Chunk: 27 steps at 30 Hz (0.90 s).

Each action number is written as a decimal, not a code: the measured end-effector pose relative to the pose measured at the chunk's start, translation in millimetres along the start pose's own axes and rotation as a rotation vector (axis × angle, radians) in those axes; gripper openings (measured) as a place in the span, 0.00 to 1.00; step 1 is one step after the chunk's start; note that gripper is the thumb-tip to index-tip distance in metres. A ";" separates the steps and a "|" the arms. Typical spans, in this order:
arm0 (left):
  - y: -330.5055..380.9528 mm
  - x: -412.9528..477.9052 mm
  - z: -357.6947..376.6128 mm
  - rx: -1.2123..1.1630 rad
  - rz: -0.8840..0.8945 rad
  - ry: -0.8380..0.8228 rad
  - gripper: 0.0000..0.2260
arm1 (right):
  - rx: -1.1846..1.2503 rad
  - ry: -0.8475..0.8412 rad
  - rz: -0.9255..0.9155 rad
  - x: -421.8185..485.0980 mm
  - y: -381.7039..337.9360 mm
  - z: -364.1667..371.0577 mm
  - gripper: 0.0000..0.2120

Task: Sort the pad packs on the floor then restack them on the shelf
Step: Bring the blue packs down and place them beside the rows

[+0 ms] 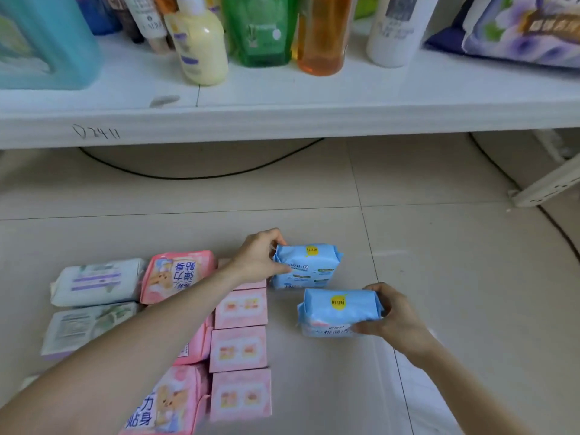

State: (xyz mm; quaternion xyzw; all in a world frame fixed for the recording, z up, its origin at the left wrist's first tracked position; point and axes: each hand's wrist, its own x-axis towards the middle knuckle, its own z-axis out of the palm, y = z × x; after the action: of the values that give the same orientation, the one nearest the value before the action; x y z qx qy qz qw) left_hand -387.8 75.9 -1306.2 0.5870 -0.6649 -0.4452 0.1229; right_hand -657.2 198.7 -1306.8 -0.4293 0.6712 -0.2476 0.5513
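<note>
Head view: both hands are clamped on pad packs, one each, down on the floor [439, 246]. The left hand [260, 255] pinches the left end of the far blue pack [309, 266], thumb on the front face and fingers curled over the top edge. The right hand [395, 318] wraps the right end of the near blue pack [335, 312], which sits at about 5 o'clock from the far one. I cannot tell whether either pack is lifted clear.

At 8 o'clock from the blue pair runs a column of pink boxes [240, 348]. The soft pink packs [177, 274] lie at 9 o'clock of the boxes, and the white packs [97, 281] beyond those. The shelf [282, 120] lies at 12 o'clock.

The blue packs look light, with soft, crinkled film wrappers that are likely slick. Gripping across the padded body should hold better than pinching the crimped ends. The boxes look stiffer and should stack squarely.
</note>
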 end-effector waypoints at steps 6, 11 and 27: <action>-8.7 8.6 -0.5 0.136 0.060 -0.070 0.18 | 0.002 0.022 -0.028 3.5 22.3 15.9 0.24; -10.8 17.1 -13.0 0.185 0.049 -0.203 0.23 | -0.006 0.023 -0.090 9.5 20.3 31.8 0.28; -16.0 15.1 -18.7 -0.103 -0.015 -0.278 0.19 | -0.007 -0.002 -0.174 31.9 7.9 57.7 0.45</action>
State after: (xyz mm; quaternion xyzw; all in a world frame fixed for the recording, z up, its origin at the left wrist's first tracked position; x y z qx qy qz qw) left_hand -368.4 55.4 -1312.7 0.5175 -0.6475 -0.5566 0.0564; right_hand -605.4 183.8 -1345.5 -0.4880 0.6319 -0.2918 0.5268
